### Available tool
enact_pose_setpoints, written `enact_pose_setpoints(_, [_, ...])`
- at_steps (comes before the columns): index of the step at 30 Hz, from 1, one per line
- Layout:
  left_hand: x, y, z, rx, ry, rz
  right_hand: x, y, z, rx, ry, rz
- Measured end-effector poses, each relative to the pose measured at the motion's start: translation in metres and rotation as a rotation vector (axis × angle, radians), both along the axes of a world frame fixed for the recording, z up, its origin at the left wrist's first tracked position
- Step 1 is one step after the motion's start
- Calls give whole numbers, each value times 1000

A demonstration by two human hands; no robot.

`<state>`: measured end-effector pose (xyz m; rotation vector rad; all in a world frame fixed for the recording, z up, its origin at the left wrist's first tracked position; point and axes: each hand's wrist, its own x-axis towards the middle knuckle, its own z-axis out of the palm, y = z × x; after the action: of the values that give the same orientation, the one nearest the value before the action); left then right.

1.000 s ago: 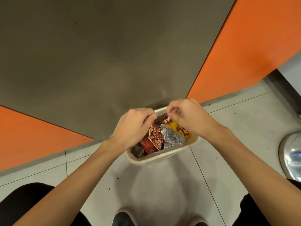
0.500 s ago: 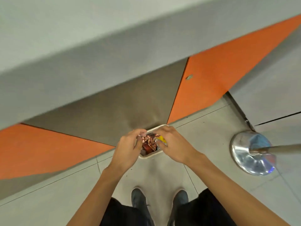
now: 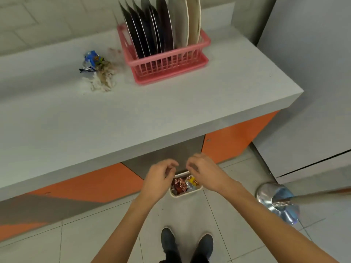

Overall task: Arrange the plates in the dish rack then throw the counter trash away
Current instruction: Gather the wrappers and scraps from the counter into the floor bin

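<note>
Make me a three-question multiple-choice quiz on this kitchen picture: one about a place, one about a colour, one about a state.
1. Where does the small bin stand?
A on a shelf
B on the floor below the hands
C in a sink

2. What colour is the dish rack?
A pink
B blue
C black

3. What do the left hand and right hand hold?
A a plate each
B a broom
C nothing

Key:
1 B, the bin stands on the tiles.
2 A, its bars and tray are pink.
3 C, the fingers are loosely curled with nothing visible in them.
</note>
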<state>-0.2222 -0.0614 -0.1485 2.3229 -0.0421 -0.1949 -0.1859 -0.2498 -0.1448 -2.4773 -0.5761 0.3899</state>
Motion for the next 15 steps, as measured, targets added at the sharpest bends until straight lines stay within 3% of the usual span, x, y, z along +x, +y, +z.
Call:
enact_pose_setpoints(10, [-28,8,71,32,-92,99,-7,11,73,-46,-104,142])
enact_pose_setpoints(15, [-31,28,94,40,-133,162,2,27,95,30,-134,164])
